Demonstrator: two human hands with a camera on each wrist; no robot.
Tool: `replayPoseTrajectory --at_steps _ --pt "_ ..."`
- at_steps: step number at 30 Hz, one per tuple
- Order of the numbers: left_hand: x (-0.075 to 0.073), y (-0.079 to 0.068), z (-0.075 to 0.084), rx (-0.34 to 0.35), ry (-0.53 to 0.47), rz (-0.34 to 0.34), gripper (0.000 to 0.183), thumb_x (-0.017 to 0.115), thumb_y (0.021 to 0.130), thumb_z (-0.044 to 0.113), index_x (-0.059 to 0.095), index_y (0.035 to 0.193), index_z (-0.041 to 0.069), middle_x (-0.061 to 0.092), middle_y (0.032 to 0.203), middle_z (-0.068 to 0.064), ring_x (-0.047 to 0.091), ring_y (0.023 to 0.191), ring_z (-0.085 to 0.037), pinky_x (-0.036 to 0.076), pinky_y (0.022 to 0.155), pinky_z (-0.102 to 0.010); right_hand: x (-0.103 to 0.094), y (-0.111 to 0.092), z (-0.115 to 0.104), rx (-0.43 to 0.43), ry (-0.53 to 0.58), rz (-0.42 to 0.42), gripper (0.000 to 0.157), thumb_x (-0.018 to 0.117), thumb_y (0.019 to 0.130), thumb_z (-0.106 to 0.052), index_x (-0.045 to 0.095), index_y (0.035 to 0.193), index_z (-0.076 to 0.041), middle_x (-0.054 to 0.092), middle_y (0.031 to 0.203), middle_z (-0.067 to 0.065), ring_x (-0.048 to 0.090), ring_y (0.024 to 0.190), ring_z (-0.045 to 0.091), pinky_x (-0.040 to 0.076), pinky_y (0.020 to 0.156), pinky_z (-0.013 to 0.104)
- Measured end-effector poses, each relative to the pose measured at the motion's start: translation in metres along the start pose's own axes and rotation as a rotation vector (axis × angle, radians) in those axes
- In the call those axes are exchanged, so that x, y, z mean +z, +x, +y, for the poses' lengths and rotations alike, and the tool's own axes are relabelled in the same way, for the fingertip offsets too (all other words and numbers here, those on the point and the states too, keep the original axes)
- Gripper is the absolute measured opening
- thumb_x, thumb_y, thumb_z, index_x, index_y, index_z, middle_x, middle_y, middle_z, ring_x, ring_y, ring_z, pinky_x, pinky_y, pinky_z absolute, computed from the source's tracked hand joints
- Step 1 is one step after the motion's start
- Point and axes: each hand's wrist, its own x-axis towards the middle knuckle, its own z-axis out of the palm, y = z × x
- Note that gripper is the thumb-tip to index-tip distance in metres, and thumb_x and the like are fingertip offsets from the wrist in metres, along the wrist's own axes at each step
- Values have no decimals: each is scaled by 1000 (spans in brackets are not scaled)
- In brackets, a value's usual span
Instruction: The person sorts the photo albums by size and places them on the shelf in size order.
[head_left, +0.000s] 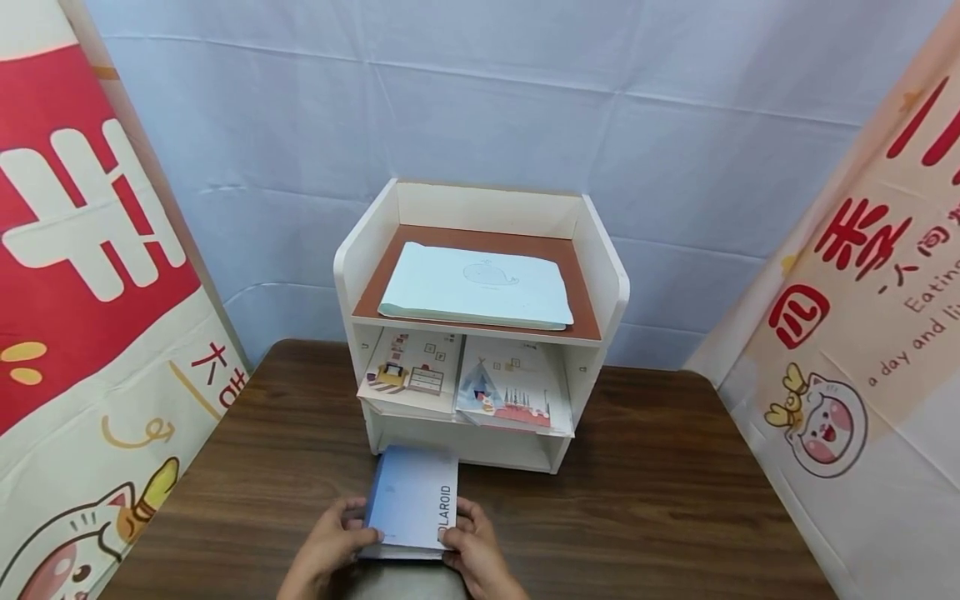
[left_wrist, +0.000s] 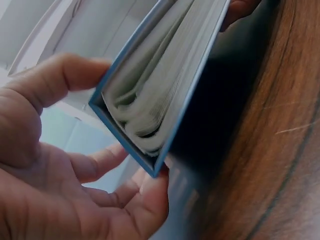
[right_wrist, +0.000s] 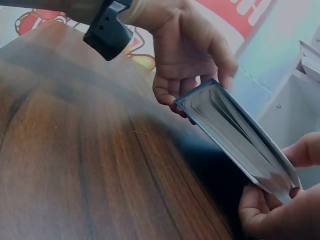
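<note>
Both hands hold a blue-and-white photo album with "OLAROID" visible on its cover. The left hand grips the spine side, thumb on the cover and fingers below in the left wrist view. On the opposite side, the right hand pinches the near corner, its thumb on top. Pages show between the covers, and the album is raised off the table. Its far end overlaps the bottom compartment of a white shelf in the head view; whether it is inside, I cannot tell.
Two illustrated books, one with a cabinet picture and one with a tent picture, lie side by side in the middle compartment. A pale whale-drawing book lies on top. The shelf stands on a dark wooden table before a pale curtain.
</note>
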Motion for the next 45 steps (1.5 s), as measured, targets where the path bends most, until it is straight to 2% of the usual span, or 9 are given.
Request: replayPoseTrajectory --at_steps 3,5,16,25,31,36,45 --pt "-1 0 -3 -23 -44 -73 74 73 67 -1 35 129 -12 58 93 -14 55 67 -19 45 51 -30 -2 0 -2 -17 0 -9 70 51 70 12 25 135 5 53 101 12 54 73 18 41 57 27" --pt "0 0 -3 -22 -62 -99 77 73 66 -2 32 131 -13 56 92 -14 54 66 -18 43 50 -28 -4 1 -4 -27 -1 -16 73 50 68 13 25 136 3 53 102 12 55 76 20 42 58 28" --pt "-2 0 1 -27 -77 -127 81 73 65 -4 30 132 -13 51 92 -16 50 65 -18 43 50 -27 -6 1 -6 -16 -9 -26 75 50 67 14 26 136 1 53 100 12 55 73 21 39 56 30" --pt "2 3 9 -21 -74 -88 80 73 66 -3 32 135 -10 53 104 -21 54 74 -23 46 58 -36 -7 1 -10 -35 -12 -8 74 52 69 14 25 137 0 53 101 13 56 73 20 42 55 28" --pt "6 4 9 -19 -189 -48 80 72 63 -8 35 135 -8 48 106 -20 53 74 -22 47 56 -33 -6 1 -15 -30 -7 -11 74 54 70 13 27 137 -2 52 103 13 57 73 21 45 56 29" --pt "7 8 6 -2 -263 -42 79 71 64 -9 36 135 -8 45 108 -19 53 77 -21 47 56 -31 -7 1 -18 -25 36 -13 74 54 72 13 26 139 -3 52 105 14 58 77 23 47 59 32" --pt "10 14 7 -14 -369 -8 75 69 68 -13 34 134 -12 49 106 -17 53 75 -18 45 54 -27 -8 4 -18 -24 162 -48 63 52 76 13 24 133 18 61 99 13 58 77 19 45 65 30"
